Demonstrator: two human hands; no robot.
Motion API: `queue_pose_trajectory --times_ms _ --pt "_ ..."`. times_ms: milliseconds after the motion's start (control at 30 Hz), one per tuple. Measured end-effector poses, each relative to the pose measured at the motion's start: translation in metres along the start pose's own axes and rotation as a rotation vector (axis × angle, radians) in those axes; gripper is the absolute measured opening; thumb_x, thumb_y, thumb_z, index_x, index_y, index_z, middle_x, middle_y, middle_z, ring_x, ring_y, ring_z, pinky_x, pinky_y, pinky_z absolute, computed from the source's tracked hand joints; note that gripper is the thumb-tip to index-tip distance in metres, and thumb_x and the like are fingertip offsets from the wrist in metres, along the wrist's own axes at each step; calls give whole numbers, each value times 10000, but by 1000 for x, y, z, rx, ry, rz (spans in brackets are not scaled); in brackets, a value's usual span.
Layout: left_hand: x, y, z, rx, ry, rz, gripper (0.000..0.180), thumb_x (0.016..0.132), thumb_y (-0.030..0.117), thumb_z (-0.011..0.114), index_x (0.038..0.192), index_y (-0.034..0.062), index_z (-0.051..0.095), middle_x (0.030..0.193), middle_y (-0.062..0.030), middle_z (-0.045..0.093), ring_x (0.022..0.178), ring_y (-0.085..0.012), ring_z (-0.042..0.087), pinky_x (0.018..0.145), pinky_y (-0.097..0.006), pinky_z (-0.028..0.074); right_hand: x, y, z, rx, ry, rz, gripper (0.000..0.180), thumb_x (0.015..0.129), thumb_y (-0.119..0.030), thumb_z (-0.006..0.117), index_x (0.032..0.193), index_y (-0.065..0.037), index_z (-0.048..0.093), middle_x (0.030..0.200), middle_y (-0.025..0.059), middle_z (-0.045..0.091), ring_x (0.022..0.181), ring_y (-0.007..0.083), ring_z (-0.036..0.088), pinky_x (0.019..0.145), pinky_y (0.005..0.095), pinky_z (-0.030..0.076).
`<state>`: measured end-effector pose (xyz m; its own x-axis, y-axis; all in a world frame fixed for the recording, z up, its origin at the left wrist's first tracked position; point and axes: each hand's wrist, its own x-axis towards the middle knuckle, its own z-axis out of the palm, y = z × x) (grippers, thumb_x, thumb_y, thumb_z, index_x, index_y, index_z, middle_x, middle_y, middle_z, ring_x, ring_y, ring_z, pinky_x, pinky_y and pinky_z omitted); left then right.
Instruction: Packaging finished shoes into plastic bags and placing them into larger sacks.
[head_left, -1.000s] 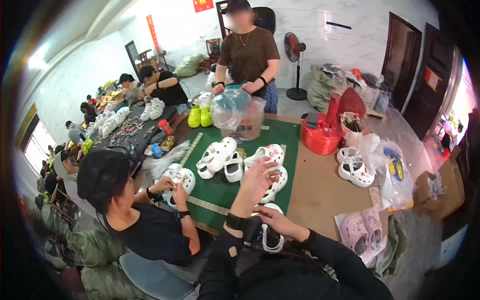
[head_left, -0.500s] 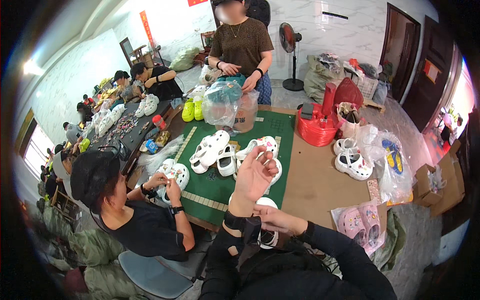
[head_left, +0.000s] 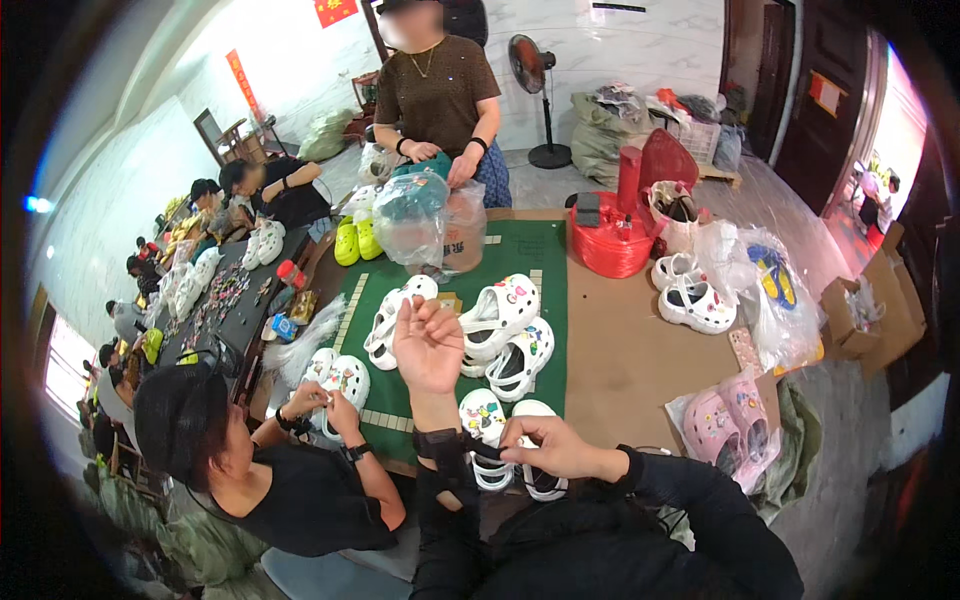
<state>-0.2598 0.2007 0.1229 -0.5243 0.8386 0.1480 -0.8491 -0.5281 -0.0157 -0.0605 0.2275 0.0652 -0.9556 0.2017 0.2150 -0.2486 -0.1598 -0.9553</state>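
Note:
My left hand (head_left: 430,345) is raised above the table, palm up, with loosely bent fingers apart and nothing in them. Around its wrist sits a black wristband (head_left: 438,450). My right hand (head_left: 560,449), just right of that wrist, pinches a black strap (head_left: 486,451) stretching out from the band. Beneath and behind the strap stands a pair of white clogs (head_left: 484,412), partly hidden by my right hand. Farther back, more white clogs with colourful charms (head_left: 502,312) lie on the green mat (head_left: 390,300); my left hand partly covers one.
At left, a person in black (head_left: 290,490) handles a white clog (head_left: 347,378). Across the table another person (head_left: 440,100) handles a plastic bag (head_left: 412,215). A red plastic roll (head_left: 610,245), bagged pink clogs (head_left: 720,430) and white clogs (head_left: 697,305) lie to the right.
The view has shifted. My left hand has moved left from the decorated clogs. My right hand has drawn away from the left wrist, and the strap now shows stretched between them.

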Motion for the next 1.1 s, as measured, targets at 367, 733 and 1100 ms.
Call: queue_pose_trajectory --times_ms 367,733,1100 --pt "-18 -20 42 -252 -227 -122 263 908 254 404 831 9 459 632 -36 402 512 -118 389 390 -219 361 17 9 9 262 -64 80 147 865 -76 520 999 -21 546 927 -27 529 779 15 443 673 179 373" --pt "-13 -31 41 -183 -249 -166 252 901 250 407 818 17 454 608 -35 407 478 -117 370 375 -224 340 40 4 9 -24 64 -41 134 827 -87 573 935 -36 513 827 -28 529 761 37 475 689 211 393" --pt "-23 -35 -56 1493 -48 -428 231 893 230 439 912 16 526 767 -76 562 689 -133 543 629 -237 431 67 0 -110 317 550 6 103 867 -157 494 896 -65 532 787 24 582 683 77 536 647 214 430"
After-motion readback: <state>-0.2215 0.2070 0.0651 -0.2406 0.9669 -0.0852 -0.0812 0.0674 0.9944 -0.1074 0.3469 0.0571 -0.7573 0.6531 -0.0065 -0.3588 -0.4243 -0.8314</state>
